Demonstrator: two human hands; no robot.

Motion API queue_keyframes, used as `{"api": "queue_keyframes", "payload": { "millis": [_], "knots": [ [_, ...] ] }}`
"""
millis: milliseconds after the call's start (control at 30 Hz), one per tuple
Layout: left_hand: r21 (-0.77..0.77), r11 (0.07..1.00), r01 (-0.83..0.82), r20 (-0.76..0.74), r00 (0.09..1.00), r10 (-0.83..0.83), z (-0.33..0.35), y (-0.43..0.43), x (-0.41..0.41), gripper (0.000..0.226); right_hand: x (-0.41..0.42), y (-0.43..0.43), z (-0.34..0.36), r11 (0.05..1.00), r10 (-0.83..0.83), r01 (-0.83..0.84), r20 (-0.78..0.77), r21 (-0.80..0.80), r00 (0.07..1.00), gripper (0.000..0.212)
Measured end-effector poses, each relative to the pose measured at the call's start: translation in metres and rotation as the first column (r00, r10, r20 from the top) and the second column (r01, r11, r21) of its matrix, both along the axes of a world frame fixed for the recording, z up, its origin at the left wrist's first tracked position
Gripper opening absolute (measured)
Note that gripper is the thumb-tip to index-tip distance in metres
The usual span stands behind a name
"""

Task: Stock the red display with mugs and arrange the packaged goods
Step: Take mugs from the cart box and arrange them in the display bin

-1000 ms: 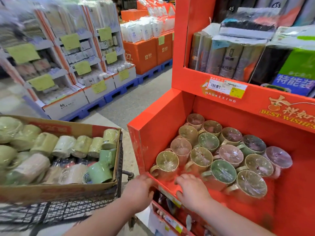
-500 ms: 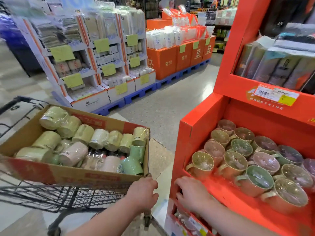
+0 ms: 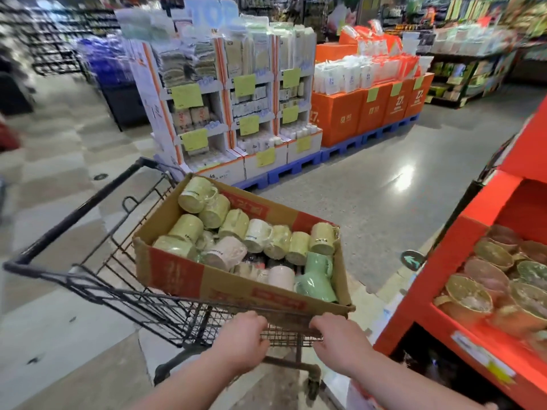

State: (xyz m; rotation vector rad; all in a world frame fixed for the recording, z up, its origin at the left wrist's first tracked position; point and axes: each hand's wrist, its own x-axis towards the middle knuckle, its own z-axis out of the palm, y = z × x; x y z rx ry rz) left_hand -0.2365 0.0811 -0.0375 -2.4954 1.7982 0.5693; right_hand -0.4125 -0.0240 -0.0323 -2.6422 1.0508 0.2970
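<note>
Both grips are clamped on the near rim of the cart (image 3: 77, 211): our left grip (image 3: 240, 335) and our right grip (image 3: 340, 338) curl over the wire edge just under the cardboard box (image 3: 177, 276). A second ago the right one rested on the front lip of the red display (image 3: 444, 276); it has left that lip and joined the left on the cart, and our view has swung toward the aisle. We take this as repositioning the cart before drawing more stock. The boxed mugs (image 3: 258, 235) lie wrapped on their sides, while the shelved mugs (image 3: 469, 294) stand upright in the display's tray at our right. The cart's near right corner sits close to the display's left wall, so we would watch that edge. The floor (image 3: 384, 208) opens ahead and to the left, with the pallet displays (image 3: 251, 113) well beyond.
</note>
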Motion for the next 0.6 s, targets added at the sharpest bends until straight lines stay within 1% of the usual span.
{"api": "queue_keyframes", "payload": {
  "millis": [100, 300, 433, 600],
  "knots": [
    [-0.016, 0.999, -0.043, -0.027, 0.999, 0.042, 0.000, 0.012, 0.018, 0.033, 0.016, 0.009, -0.001, 1.000, 0.024, -0.024, -0.021, 0.001, 1.000, 0.030],
    [-0.052, 0.996, -0.074, -0.053, 0.996, 0.072, 0.000, 0.012, 0.034, 0.035, 0.035, 0.000, 0.002, 0.999, 0.046, -0.046, -0.020, -0.004, 0.999, 0.026],
    [-0.060, 0.992, -0.109, -0.096, 0.990, 0.103, -0.002, 0.007, 0.047, 0.035, 0.054, -0.018, -0.001, 0.998, 0.055, -0.055, -0.016, 0.021, 0.998, 0.031],
    [-0.090, 0.977, -0.193, -0.069, 0.980, 0.188, -0.001, -0.005, 0.076, 0.034, 0.095, -0.050, -0.011, 0.995, 0.049, -0.051, 0.029, 0.081, 0.998, 0.030]
  ]
}}
